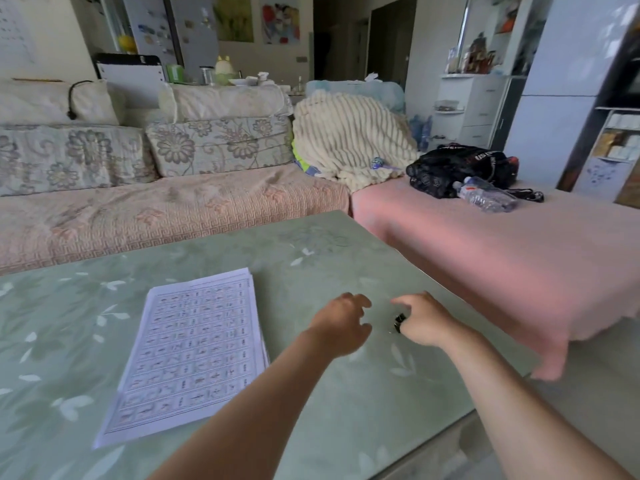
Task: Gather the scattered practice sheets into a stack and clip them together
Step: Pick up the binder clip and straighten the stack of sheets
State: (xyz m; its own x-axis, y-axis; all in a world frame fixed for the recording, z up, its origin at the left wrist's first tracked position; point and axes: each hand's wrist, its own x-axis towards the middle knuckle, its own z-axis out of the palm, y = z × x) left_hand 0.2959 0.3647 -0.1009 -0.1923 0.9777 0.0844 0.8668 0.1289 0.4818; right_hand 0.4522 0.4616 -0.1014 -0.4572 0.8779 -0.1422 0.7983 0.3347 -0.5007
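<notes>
The practice sheets (pixel 194 355) lie in one stack on the left half of the green table (pixel 346 427), printed side up, with the edges slightly fanned at the right. To the right of the stack, my right hand (pixel 427 322) reaches in low over the table and holds a small black binder clip (pixel 399 322) at its thumb side, with the forefinger stretched out above the clip. My left hand (pixel 341 323) hovers just left of the clip with its fingers loosely spread, holding nothing and clear of the sheets.
The table's right edge (pixel 450 289) runs close by my right hand, with a pink-covered bed (pixel 502 244) beyond it. A sofa (pixel 138 216) stands along the table's far side. A black bag (pixel 460 168) and a plastic bottle (pixel 488 195) lie on the bed.
</notes>
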